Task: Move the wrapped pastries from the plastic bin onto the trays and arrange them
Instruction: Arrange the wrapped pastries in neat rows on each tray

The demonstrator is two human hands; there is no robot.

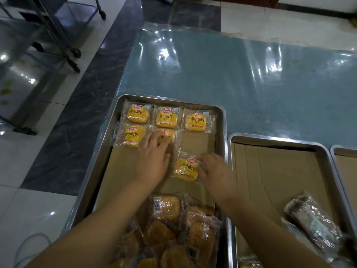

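Note:
The left metal tray (pixel 225 120) has a cardboard liner and holds yellow wrapped pastries in rows: three along the far row (pixel 167 117) and two in the second. My left hand (pixel 154 159) lies with its fingers on the second row's middle pastry (pixel 167 134). My right hand (pixel 214 171), blurred, holds the right edge of another wrapped pastry (pixel 184 169), which sits tilted below the empty third spot. A loose pile of wrapped pastries (pixel 173 229) fills the tray's near end. No plastic bin is in view.
A second cardboard-lined tray (pixel 270 171) stands to the right, with dark wrapped packages (pixel 313 223) at its near right corner. A third tray (pixel 345 157) shows at the right edge. The table has a glossy blue-green cover (pixel 231 74). Metal cart legs (pixel 73 53) stand on the floor at left.

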